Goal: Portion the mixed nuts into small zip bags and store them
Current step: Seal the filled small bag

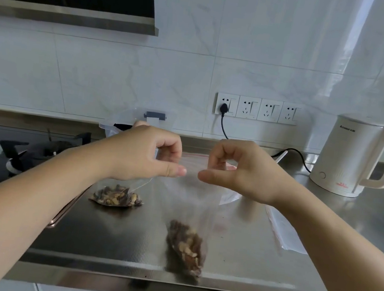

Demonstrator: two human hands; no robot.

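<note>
A small clear zip bag (187, 201) hangs in the air above the steel counter, with mixed nuts (186, 247) gathered in its lowest corner. My left hand (146, 154) pinches the bag's top edge on the left. My right hand (239, 168) pinches the same edge on the right, thumbs almost meeting. A second small bag of nuts (116, 196) lies flat on the counter behind and to the left. A larger clear slider bag (140, 119) stands behind my left hand, partly hidden.
Empty clear zip bags (284, 233) lie on the counter (255, 271) to the right. A white electric kettle (358, 157) stands at the far right, its cord running to the wall sockets (257, 108). A black gas hob (14, 151) is on the left.
</note>
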